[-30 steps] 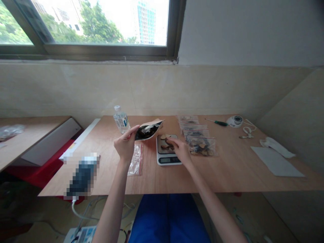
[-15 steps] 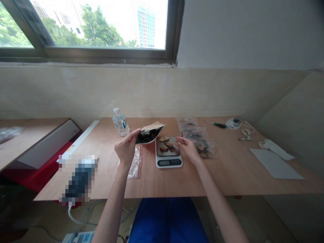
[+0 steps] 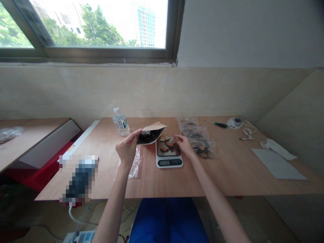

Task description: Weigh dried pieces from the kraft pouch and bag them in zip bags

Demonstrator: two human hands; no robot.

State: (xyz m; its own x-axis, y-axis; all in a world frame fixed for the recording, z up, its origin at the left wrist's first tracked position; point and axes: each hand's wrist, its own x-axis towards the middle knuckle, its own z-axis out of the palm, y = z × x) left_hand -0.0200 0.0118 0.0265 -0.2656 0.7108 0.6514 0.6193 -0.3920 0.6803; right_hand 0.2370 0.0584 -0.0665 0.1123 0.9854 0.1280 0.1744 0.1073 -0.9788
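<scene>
My left hand [image 3: 128,146] is closed on the edge of a kraft-paper pouch [image 3: 155,127], held tilted with its dark, shiny inside showing. Just right of the pouch, a white kitchen scale [image 3: 169,164] sits on the table with several brown dried slices [image 3: 170,145] on its plate. At the plate's right edge is my right hand [image 3: 184,144], fingers pinched on a small brown dried slice [image 3: 178,138]. Beneath my left hand and the pouch, clear zip bags [image 3: 136,165] lie flat.
Several filled zip bags [image 3: 204,148] overlap in a row behind my right hand. A water bottle [image 3: 121,122] stands back left. A blurred-out object [image 3: 80,180] lies front left. Farther right are a screwdriver [image 3: 219,125], a dome camera [image 3: 235,123] and a white sheet [image 3: 278,165].
My right hand has moved slightly left, over the scale plate's edge. The left hand and pouch have shifted slightly to the right.
</scene>
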